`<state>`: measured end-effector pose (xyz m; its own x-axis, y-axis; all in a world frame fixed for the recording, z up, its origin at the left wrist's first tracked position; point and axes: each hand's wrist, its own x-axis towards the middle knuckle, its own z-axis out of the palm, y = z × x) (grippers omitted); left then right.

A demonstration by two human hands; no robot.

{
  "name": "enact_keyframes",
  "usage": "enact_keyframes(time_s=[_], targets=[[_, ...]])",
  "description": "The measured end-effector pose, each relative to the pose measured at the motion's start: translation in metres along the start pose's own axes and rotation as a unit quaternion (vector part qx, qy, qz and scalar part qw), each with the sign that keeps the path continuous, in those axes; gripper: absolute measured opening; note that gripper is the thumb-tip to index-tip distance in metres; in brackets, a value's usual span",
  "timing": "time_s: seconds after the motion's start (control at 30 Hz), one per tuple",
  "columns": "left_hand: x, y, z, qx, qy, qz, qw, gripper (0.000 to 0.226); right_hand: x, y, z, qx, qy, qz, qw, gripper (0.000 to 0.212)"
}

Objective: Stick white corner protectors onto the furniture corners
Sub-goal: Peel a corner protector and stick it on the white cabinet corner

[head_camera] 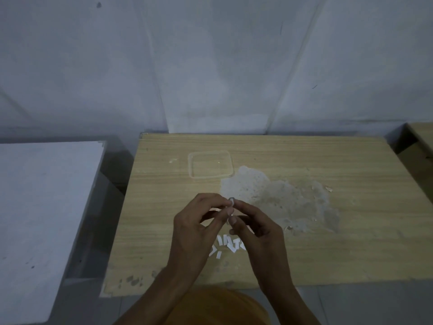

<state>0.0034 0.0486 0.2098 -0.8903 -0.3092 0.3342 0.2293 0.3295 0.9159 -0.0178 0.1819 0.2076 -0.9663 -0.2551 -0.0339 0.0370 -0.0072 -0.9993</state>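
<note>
Head view, one frame. Both hands raised together over the near middle of the wooden table [304,254]. Left hand [194,228] and right hand [257,235] meet fingertip to fingertip; between them a small white corner protector [232,204], pinched by the thumb and forefinger of each hand, held clear of the table top. Its exact shape is too small and blurred to tell. Remaining fingers of both hands loosely curled beneath. Just below the hands, toward 6 o'clock, a scatter of small white paper scraps [230,246] lies on the wood, partly hidden by the right hand. At 12 o'clock from the hands, a clear shallow plastic container [210,167] sits flat on the table, apart from the hands. From 1 to 3 o'clock of the hands a large pale patch of worn surface [281,198] spreads across the table top, its upper edge just beside the container's near right corner. At 9 o'clock, well apart, a white-topped table [42,207]. At the bottom edge, an orange garment [222,308] between the forearms.
</note>
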Motion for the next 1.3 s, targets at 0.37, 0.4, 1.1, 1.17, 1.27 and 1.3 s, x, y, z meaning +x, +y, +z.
enact_keyframes(time_s=[0.37,0.4,1.1,1.17,1.27,1.3], targets=[[0.003,0.006,-0.003,-0.002,0.006,0.003,1.0,0.011,0.003,-0.003,-0.003,-0.054,-0.004,-0.057,0.997,0.035],[0.004,0.006,-0.003,0.002,0.006,0.008,1.0,0.011,0.003,-0.002,-0.003,-0.057,-0.005,-0.06,0.997,0.036],[0.019,0.007,0.002,0.021,-0.028,-0.038,0.999,0.017,0.024,-0.023,-0.018,-0.134,-0.042,-0.075,0.987,0.031],[0.021,0.008,0.0,-0.012,-0.047,-0.08,0.996,0.026,0.029,-0.028,-0.022,-0.146,-0.05,-0.067,0.986,0.029],[0.025,0.011,-0.003,-0.047,-0.054,-0.124,0.99,0.014,0.033,-0.034,-0.023,-0.118,-0.05,-0.05,0.991,0.024],[0.027,0.013,-0.003,-0.07,-0.05,-0.136,0.987,0.01,0.034,-0.036,-0.023,-0.097,-0.048,-0.043,0.993,0.024]])
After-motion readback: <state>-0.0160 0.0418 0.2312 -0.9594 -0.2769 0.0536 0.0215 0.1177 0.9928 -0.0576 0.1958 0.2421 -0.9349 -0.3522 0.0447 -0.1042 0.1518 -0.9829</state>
